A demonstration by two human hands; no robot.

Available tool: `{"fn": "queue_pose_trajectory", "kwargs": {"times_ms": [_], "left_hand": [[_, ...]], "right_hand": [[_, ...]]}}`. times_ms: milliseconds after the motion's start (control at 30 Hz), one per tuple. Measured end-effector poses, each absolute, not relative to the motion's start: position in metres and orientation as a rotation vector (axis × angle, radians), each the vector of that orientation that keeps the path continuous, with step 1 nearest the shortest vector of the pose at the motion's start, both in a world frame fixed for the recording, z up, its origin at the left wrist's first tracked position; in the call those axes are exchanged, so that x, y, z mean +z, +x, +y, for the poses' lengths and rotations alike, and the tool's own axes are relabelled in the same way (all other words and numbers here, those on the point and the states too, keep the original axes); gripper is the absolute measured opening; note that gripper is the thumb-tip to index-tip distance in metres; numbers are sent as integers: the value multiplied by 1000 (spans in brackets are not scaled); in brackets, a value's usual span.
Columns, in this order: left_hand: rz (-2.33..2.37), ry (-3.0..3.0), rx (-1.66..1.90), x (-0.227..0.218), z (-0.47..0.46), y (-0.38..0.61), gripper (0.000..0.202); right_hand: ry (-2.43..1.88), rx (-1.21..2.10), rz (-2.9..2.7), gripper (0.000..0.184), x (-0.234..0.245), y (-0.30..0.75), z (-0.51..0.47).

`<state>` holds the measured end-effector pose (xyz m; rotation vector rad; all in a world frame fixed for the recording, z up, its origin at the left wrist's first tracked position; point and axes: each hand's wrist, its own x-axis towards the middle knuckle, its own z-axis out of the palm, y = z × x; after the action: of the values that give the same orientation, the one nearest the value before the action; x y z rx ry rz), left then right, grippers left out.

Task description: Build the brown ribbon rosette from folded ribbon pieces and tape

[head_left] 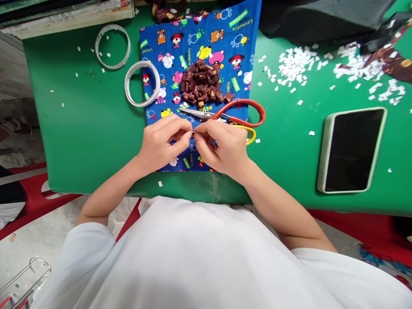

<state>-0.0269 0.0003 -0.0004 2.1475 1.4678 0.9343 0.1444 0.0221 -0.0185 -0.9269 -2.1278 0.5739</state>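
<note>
My left hand (162, 141) and my right hand (222, 146) meet over the near end of a blue cartoon-print cloth (199, 56) on the green table (90, 128). Both pinch one tiny item between fingertips; it is too small to name. Red-and-yellow-handled scissors (231, 118) lie just beyond my right hand, blades pointing left. A pile of small brown fabric pieces (202, 83) sits on the cloth farther back.
Two rings of white tape (141, 83) (112, 46) lie left of the cloth. A phone (350, 150) lies face up at the right. White paper scraps (296, 64) are scattered at the back right. Dark fabric (322, 17) lies at the far edge.
</note>
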Motion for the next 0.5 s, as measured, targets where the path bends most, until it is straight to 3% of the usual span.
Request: {"fn": "queue_pose_trajectory", "kwargs": {"times_ms": [200, 500], "left_hand": [[1490, 2131, 894, -1, 0, -28, 18], [1484, 2076, 953, -6, -1, -28, 20]], "right_hand": [[-934, 613, -2086, 10, -18, 144, 22], [-1006, 944, -1943, 14, -9, 144, 23]]}}
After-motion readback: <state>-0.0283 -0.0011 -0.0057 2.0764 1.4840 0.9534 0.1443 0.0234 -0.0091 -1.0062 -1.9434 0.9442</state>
